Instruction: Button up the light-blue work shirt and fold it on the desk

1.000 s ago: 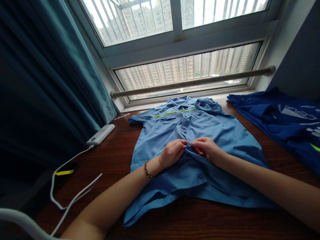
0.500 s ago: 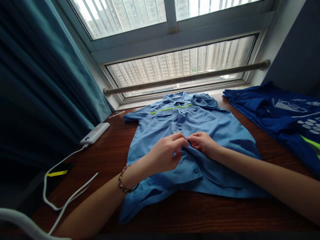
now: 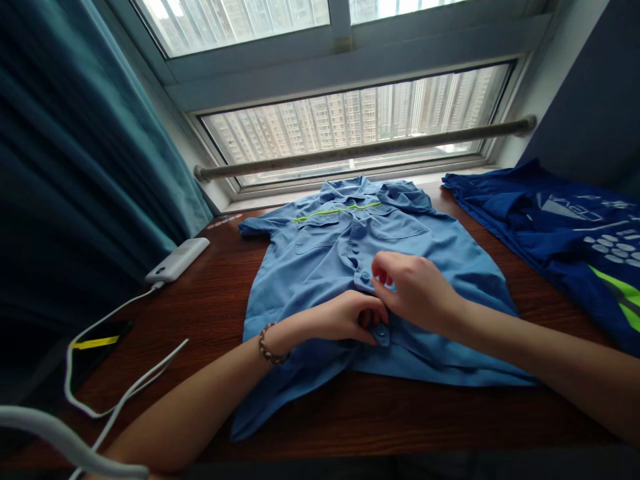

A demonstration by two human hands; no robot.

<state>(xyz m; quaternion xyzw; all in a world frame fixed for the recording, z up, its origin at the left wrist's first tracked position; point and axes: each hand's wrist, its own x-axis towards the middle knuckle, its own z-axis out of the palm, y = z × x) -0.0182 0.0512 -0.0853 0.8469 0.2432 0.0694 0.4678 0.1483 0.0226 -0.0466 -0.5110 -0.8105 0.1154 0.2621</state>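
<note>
A light blue short-sleeved work shirt [image 3: 310,267] with a yellow-green chest stripe lies front-up on the dark wooden table [image 3: 210,313], collar toward the window. My left hand [image 3: 350,319], a bead bracelet on its wrist, pinches the shirt's front placket at the lowest button [image 3: 383,331] near the hem. My right hand [image 3: 415,290] hovers just above and to the right of it, fingers curled together over the placket; what its fingertips hold is hidden. Several buttons higher up the placket look fastened.
A darker blue garment [image 3: 565,233] with white print and a yellow-green stripe lies at the right. A white power bank [image 3: 177,260] with a white cable [image 3: 110,387] sits at the left, beside a teal curtain [image 3: 75,167]. A metal rail [image 3: 360,150] runs along the window behind.
Both hands moved down the placket from the middle button to the lowest one near the hem. The view tilted slightly downward.
</note>
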